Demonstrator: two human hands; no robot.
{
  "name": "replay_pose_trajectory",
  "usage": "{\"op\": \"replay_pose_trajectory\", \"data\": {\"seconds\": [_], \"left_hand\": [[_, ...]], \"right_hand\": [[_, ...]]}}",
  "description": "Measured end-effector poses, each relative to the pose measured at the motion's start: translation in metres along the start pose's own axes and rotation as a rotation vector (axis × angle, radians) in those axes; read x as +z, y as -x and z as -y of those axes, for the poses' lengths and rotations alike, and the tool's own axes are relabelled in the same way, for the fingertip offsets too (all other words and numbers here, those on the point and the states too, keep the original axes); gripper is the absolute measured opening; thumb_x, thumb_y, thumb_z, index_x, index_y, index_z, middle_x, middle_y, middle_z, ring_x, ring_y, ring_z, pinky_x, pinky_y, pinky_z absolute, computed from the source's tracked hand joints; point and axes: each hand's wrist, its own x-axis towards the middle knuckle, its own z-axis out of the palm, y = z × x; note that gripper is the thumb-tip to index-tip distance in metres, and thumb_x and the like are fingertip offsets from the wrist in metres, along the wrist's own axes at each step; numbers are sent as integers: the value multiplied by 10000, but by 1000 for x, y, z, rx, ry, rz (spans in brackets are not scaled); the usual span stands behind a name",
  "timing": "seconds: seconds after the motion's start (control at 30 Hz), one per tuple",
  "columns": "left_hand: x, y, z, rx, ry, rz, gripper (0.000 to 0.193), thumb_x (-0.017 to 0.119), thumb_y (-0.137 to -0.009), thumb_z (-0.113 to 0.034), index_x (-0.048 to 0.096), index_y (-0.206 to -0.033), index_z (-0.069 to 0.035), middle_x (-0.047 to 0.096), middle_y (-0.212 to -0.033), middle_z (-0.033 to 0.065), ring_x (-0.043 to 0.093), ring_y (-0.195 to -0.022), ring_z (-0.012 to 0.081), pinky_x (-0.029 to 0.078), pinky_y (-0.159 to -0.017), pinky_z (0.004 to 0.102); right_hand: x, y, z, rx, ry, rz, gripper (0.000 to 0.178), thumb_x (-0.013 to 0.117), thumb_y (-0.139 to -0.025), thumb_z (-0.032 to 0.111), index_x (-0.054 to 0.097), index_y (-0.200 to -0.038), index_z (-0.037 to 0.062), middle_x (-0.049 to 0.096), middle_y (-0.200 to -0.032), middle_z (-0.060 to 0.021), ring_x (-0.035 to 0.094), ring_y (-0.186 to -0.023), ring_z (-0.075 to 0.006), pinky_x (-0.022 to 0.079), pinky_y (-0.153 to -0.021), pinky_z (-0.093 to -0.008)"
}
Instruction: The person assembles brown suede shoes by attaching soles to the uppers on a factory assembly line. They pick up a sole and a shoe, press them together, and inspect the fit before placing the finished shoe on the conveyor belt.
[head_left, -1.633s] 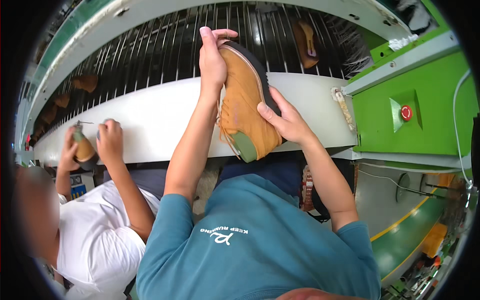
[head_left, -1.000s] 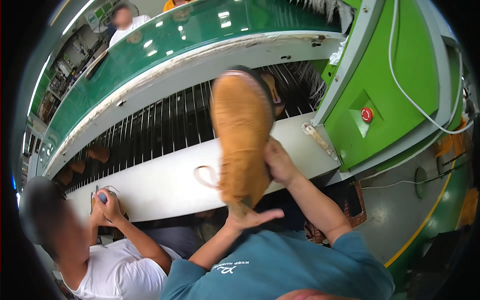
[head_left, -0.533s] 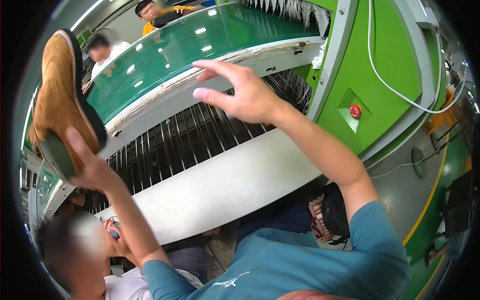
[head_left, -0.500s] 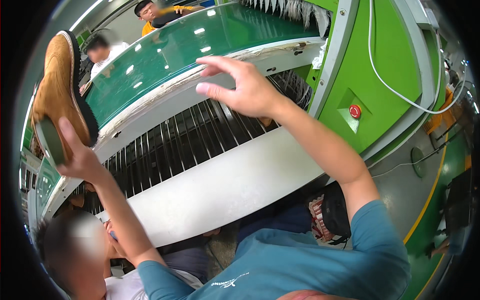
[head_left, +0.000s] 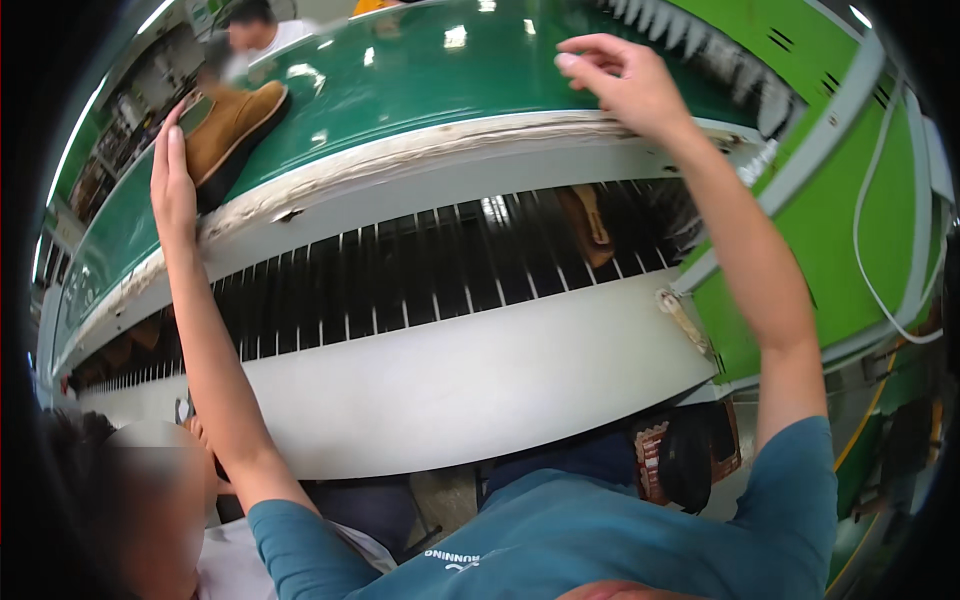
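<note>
While my left hand (head_left: 172, 180) is resting flat, fingers straight, against the tan boot (head_left: 228, 128) lying on the green belt (head_left: 420, 70), my right hand (head_left: 622, 82) is hovering empty, fingers loosely curled, over the belt's white edge (head_left: 480, 140).

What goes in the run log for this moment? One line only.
left hand: touching tan suede boot on green upper belt | right hand: open, empty, raised over belt | lower slatted conveyor: another boot

A small red and white patterned package (head_left: 652, 462) sits low under the white conveyor ledge (head_left: 480, 390).
</note>
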Motion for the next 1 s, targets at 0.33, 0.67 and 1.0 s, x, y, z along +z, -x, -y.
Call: {"op": "replay_pose_trajectory", "data": {"seconds": [0.33, 0.67, 1.0], "left_hand": [[-26, 5, -2, -386, 571, -429, 884, 71, -1192, -511, 656, -1366, 127, 750, -1322, 299, 722, -1276, 401, 585, -1129, 520], [-16, 3, -8, -433, 452, -580, 780, 207, -1202, -477, 723, -1151, 106, 786, -1163, 267, 766, -1093, 356, 647, -993, 480], [-34, 5, 27, -575, 402, -485, 673, 349, -1206, -474, 723, -1360, 63, 757, -1380, 200, 684, -1341, 313, 532, -1157, 448]], "right_hand": [[-153, -127, -212, 247, 1065, -32, 646, 728, -944, 637, 781, -1243, 67, 800, -1223, -195, 757, -1141, -389, 581, -984, -487], [-365, -123, -391, 763, 1333, 50, 820, 717, -932, 668, 704, -1482, 60, 602, -1610, -241, 543, -1518, -380, 409, -1252, -472], [-323, -128, -313, 741, 1245, 117, 892, 715, -925, 727, 675, -1520, 63, 580, -1635, -219, 515, -1530, -370, 383, -1264, -477]]}}
